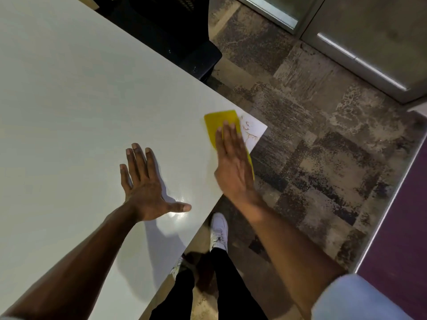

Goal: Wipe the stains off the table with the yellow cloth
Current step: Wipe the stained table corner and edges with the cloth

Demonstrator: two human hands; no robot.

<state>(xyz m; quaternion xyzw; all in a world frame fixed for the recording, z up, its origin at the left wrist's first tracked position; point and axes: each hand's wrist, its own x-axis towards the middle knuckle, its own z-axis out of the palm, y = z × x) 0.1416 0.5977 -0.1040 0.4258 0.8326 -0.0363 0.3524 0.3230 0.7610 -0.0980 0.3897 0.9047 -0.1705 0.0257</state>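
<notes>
Right hand pressing the yellow cloth flat at the bench's far right corner

The right hand (233, 162) is lying open, fingers straight, on the yellow cloth (219, 122), which is sitting just beside brownish stains (250, 131) at the corner of the bench (80, 100); the left hand (144, 183) is resting flat and spread on the bench, holding nothing, near its right edge

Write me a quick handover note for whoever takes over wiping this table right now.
Left hand: flat on the table, fingers spread, holding nothing.
Right hand: pressed flat on the yellow cloth, near the table's corner.
Stains: brownish streaks show on the corner, just beyond the cloth.
Done: the rest of the visible tabletop looks clean, apart from glare.
Left: push the cloth over the corner streaks, then check for residue.
</notes>
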